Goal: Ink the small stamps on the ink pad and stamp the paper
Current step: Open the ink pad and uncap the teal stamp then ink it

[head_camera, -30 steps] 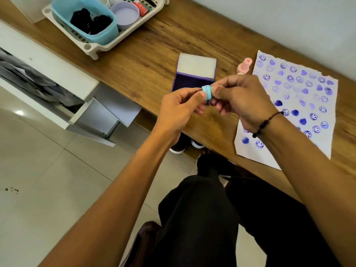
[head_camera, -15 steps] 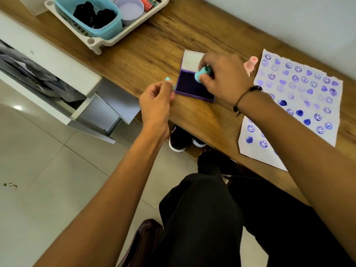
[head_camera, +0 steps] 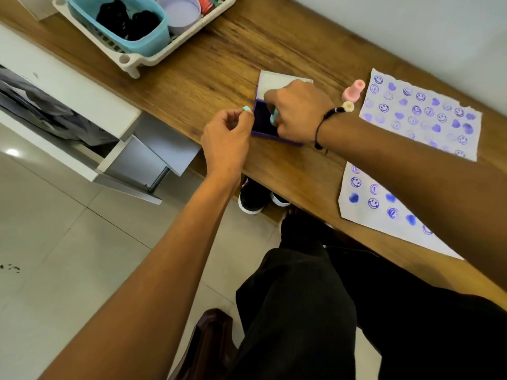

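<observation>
Right hand (head_camera: 297,113) gripping a teal stamp (head_camera: 274,117), pressing it onto the ink pad (head_camera: 262,120), left hand (head_camera: 226,138) pinching its cap (head_camera: 246,108), stamped paper (head_camera: 419,116) lying nearby

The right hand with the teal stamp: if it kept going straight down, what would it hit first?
Most likely the dark ink pad; the right hand holds the teal stamp directly over or already on it.
</observation>
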